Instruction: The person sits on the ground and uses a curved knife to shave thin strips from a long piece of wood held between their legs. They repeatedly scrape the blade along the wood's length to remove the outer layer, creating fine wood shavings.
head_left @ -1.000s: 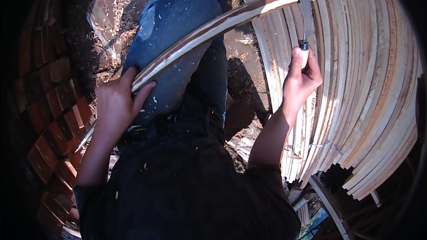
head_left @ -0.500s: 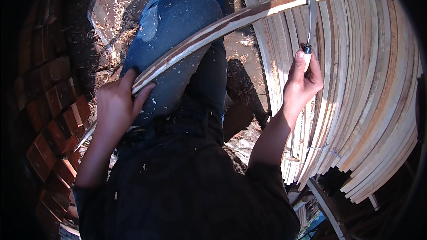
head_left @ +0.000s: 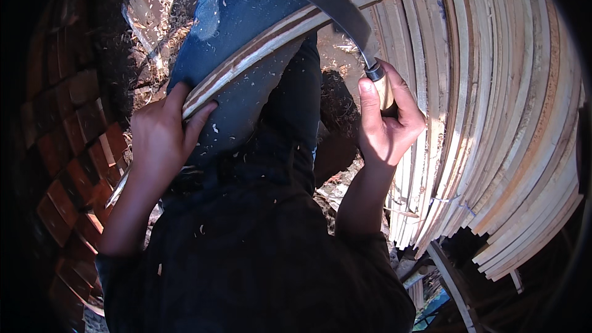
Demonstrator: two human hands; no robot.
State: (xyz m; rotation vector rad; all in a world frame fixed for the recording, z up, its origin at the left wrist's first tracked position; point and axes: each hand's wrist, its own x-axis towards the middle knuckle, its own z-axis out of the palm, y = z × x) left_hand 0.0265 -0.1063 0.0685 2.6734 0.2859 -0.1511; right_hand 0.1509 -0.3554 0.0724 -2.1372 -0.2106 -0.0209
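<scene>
Two hands on one long strip, and each has its own job; my left hand [head_left: 161, 142] closes over the near end of the bamboo slat [head_left: 320, 15], fingers wrapped on top and thumb tucked under, pinning it down against my raised knee [head_left: 246, 43] in the blue trouser leg so the wood has something firm beneath it and cannot spring; the slat runs up and away to the right, bowed, its far end passing over the big stack of split strips [head_left: 512, 135] lying fanned out at my right side; my right hand [head_left: 385, 129] has a full closed grip round the pale wooden handle of the curved knife [head_left: 336, 9], thumb lying straight up the handle to steer it; the dark blade arches up and to the left and crosses the slat just above the knee, whether its edge is biting the wood or only resting on it I cannot tell from here; shavings [head_left: 157, 21] litter the ground beyond the knee and cling to my dark clothes; a brick wall [head_left: 68, 166] curves round at my left, in shadow.
</scene>
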